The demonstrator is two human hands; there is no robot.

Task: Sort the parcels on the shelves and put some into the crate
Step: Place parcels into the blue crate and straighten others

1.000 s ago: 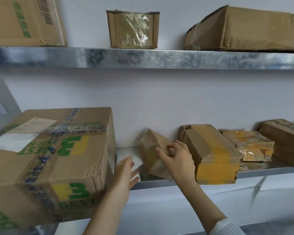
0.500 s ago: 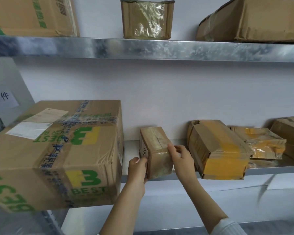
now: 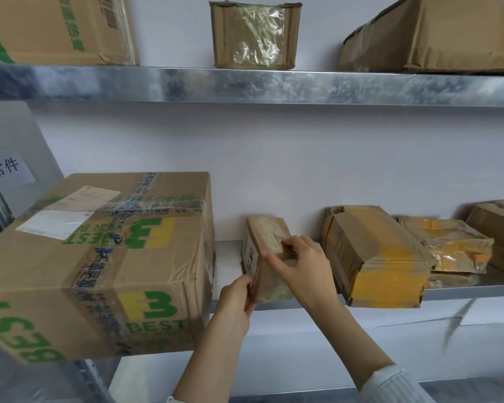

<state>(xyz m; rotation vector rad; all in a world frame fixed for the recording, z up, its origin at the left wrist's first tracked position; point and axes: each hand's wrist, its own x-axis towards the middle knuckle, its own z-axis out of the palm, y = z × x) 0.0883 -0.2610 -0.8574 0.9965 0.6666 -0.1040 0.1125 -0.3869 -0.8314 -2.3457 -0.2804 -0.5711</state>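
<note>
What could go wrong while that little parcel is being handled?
The small parcel sits at the front edge of the lower shelf, gripped only at its near end by the left hand and right hand; it might slip and drop. The BEST box beside it seems to overhang the edge, so a nudge could tip it.

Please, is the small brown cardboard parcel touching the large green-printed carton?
No, bare metal shelf shows between the small brown cardboard parcel and the large green-printed carton.
</note>
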